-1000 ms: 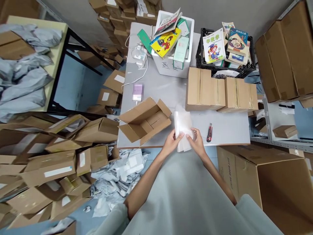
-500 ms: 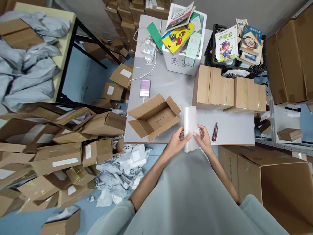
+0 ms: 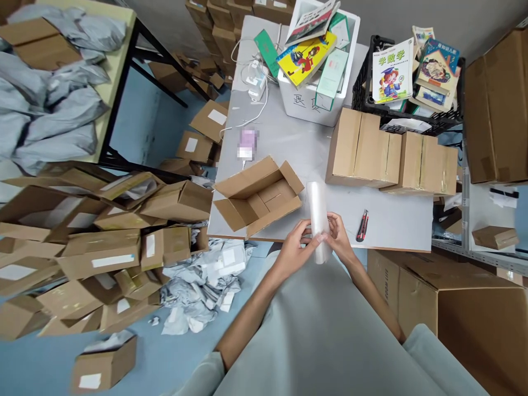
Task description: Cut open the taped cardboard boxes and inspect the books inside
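Observation:
A translucent white plastic-wrapped roll (image 3: 317, 206) stands between my hands at the table's front edge, its far end over the tabletop. My left hand (image 3: 297, 245) is closed around its left side, thumb pressed on the front. On the other side my right hand (image 3: 339, 236) grips it, fingers curled behind and thumb meeting the left one. What is inside the wrapping cannot be made out. Just left lies an open cardboard box (image 3: 262, 198) with its flaps spread. A red and black utility knife (image 3: 362, 225) rests to the right of my right hand.
Closed cartons (image 3: 363, 148) line the table's right side, before a black crate (image 3: 431, 124) of books. A white bin (image 3: 311, 110) with books stands at the back. Opened boxes (image 3: 99, 256) and crumpled grey bags (image 3: 202, 291) cover the floor at left. A large carton (image 3: 408, 269) stands at right.
The plastic sheet's loose flap on the right has been wrapped round, so it is now a narrower, rounder roll. My hands stay on it. The view has shifted slightly.

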`<state>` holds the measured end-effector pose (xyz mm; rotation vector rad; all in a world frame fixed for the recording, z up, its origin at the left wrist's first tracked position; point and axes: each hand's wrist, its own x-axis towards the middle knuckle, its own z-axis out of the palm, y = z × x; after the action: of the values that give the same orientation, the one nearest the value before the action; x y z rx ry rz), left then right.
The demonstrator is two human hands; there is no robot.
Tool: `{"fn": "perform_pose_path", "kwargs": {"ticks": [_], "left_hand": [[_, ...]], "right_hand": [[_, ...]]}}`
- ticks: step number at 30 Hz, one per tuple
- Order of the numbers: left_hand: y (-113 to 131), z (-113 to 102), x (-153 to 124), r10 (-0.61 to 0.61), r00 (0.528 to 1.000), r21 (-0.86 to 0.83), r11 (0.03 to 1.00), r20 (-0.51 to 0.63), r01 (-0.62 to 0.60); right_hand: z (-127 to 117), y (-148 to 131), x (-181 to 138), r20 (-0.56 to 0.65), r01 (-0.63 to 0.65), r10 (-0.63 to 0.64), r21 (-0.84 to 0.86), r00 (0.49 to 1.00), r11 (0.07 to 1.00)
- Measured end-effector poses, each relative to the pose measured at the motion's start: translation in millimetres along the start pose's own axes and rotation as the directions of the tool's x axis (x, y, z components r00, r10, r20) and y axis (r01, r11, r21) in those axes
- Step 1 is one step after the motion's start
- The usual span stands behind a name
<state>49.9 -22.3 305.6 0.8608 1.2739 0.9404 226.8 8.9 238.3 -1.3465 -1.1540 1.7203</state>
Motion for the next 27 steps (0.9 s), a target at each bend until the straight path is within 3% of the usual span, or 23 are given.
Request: {"fn": "perform_pose_path", "kwargs": {"ticks": [5, 11, 21, 27], "left_hand": [[10.8, -20.5, 2.2, 0.038, 0.995, -0.004, 0.999, 0.097, -0.038], [34.8, -70.7, 6.0, 0.099, 0.968, -0.037, 0.995, 0.231, -0.093], [59.8, -166.7, 22.5, 0.128, 0.957, -0.057, 0.992, 0.261, -0.117], [58.8, -206.1, 34.8, 0.127, 0.959, -0.074, 0.991, 0.253, -0.112]], "right_hand": [[13.7, -15.9, -4.5, -0.022, 0.012, -0.012, 0.022, 1.000, 1.000], [52.4, -50.1, -0.2, -0.062, 0.052, -0.053, -0.011, 0.997, 0.999], [145.5, -82.4, 39.4, -0.013, -0.035, 0.036, 0.037, 0.999, 0.999], [180.6, -83.3, 62.7, 0.005, -0.040, 0.040, 0.044, 0.999, 0.998]]}}
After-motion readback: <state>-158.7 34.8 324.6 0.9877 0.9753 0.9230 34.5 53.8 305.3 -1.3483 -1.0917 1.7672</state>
